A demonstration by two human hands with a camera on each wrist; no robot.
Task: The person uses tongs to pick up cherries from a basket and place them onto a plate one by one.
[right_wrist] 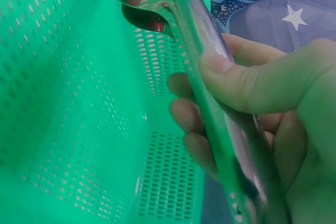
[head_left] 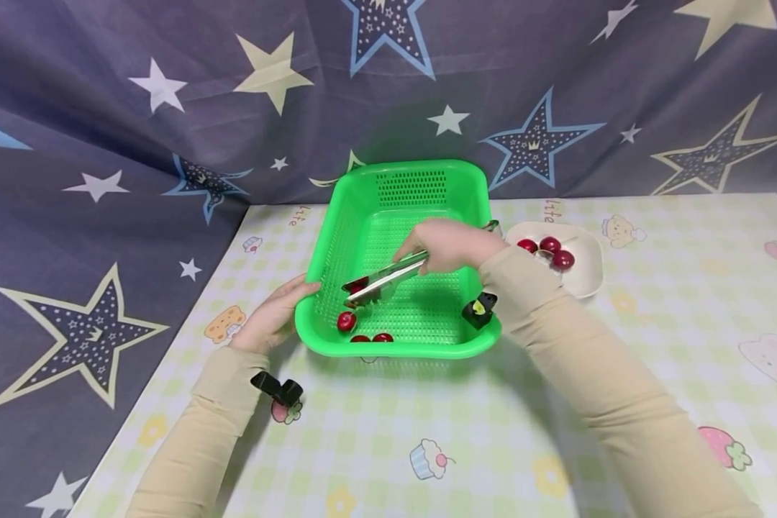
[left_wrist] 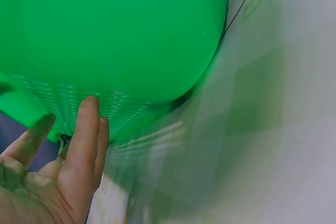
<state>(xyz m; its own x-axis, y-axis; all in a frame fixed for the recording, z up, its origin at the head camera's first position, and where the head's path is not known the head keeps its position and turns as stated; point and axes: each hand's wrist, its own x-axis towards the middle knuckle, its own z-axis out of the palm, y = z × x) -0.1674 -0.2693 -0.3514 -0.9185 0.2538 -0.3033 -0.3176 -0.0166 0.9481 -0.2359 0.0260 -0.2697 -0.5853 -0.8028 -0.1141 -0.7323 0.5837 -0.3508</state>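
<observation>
My right hand (head_left: 450,243) grips metal tongs (head_left: 391,277) over the inside of a green plastic basket (head_left: 398,350), thumb on one arm and fingers round the other. The tong tips point down to the basket's near left corner. Red shows between the tips in the head and right wrist views; I cannot tell whether a cherry is pinched there. Just below lies a cherry (head_left: 346,321), with two more partly hidden behind the front rim. My left hand (head_left: 275,313) is at the basket's left side, its fingers (left_wrist: 84,135) extended along the outer wall.
A white dish (head_left: 585,277) with several cherries (head_left: 563,260) stands right of the basket, partly behind the right forearm. A checked, printed cloth (head_left: 388,417) covers the table. Behind the basket hangs a dark star-patterned curtain (head_left: 388,108).
</observation>
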